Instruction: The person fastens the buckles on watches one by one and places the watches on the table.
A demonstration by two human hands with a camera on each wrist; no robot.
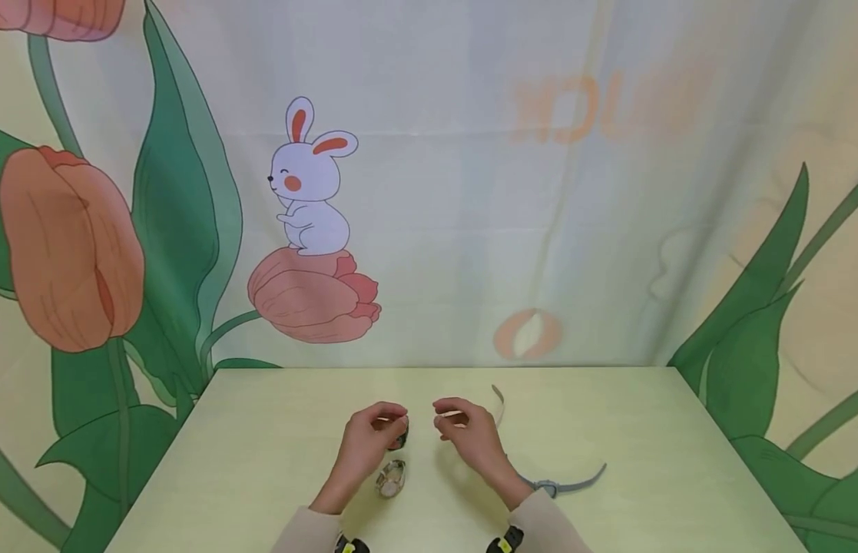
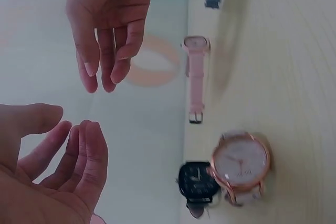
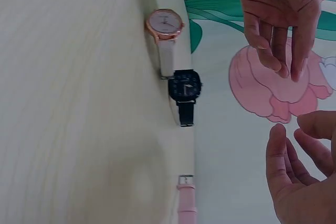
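Observation:
Both hands hover over the table with loosely bent fingers and nothing held, facing each other with a gap between. The left hand is nearest a black square-faced watch, partly covered by that hand in the head view. Just nearer the person lies a rose-gold watch with a white dial and pale strap. My right hand is up beside a pink-strapped watch, of which the head view shows only a strap end. A blue-strapped watch lies right of the right wrist, partly hidden by the arm.
The pale table ends at a back edge against a hanging cloth printed with tulips and a rabbit. Dark devices are strapped on both wrists over the sleeves.

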